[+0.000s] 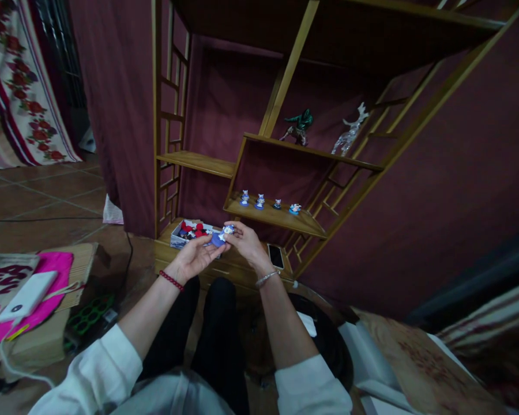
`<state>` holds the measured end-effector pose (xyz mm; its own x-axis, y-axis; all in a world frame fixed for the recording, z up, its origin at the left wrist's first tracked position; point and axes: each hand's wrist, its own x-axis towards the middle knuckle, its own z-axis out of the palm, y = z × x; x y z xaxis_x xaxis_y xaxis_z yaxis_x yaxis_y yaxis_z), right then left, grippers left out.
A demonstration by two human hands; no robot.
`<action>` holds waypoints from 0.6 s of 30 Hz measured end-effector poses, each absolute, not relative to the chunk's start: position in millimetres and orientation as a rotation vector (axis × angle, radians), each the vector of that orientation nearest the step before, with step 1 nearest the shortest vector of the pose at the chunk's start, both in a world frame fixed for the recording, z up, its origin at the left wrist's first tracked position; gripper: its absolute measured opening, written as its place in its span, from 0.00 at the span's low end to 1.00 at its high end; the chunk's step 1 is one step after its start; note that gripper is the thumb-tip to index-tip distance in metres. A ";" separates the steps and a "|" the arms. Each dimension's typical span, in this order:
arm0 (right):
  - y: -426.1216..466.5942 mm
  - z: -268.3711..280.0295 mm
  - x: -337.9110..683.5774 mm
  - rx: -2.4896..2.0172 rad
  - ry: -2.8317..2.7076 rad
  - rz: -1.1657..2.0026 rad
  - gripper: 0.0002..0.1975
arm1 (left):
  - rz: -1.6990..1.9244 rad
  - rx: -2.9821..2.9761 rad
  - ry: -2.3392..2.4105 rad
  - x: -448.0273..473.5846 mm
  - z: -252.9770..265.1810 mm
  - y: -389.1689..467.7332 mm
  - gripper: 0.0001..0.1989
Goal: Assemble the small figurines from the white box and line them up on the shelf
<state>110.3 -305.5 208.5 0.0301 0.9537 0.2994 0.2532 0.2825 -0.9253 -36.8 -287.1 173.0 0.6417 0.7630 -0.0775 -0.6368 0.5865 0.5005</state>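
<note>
A small purple-and-white figurine [224, 234] is held between my two hands, in front of the wooden shelf. My left hand [195, 257] grips its purple base from below. The fingers of my right hand [245, 242] pinch its upper part from the side. Just beyond my left hand, an open box [180, 240] holds red and dark pieces too small to make out. Several little figurines stand in a row on the lower shelf [277, 217]; among them are a purple one [260, 201] and a blue-based one [294, 208].
A dark green figure [301, 125] and a clear deer statue [349, 130] stand on the shelf above. A phone [275, 256] lies on the low ledge at right. On the left, a cardboard box [80, 271] carries a pink bag [63, 262] and a white power bank [29, 295].
</note>
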 end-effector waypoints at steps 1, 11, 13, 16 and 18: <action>-304.8 207.8 110.1 -1.184 -1.459 0.816 0.18 | 0.824 0.458 0.300 -37.0 172.4 -287.2 0.09; -295.8 207.8 107.7 -1.190 -1.527 0.827 0.17 | 0.808 0.436 0.350 -40.6 174.4 -282.4 0.08; -296.4 208.1 107.6 -1.191 -1.554 0.837 0.17 | 0.807 0.439 0.371 -41.9 173.6 -282.0 0.08; -298.3 209.7 107.0 -1.200 -1.582 0.841 0.16 | 0.805 0.434 0.381 -42.1 170.4 -280.6 0.07; -299.4 211.8 107.2 -1.201 -1.584 0.851 0.17 | 0.801 0.426 0.375 -40.6 168.2 -279.0 0.08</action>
<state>107.2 -299.4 211.8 -0.0771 0.9604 0.2676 0.3068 0.2782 -0.9102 -40.6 -279.0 168.2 0.6391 0.7522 -0.1604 -0.6046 0.6203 0.4997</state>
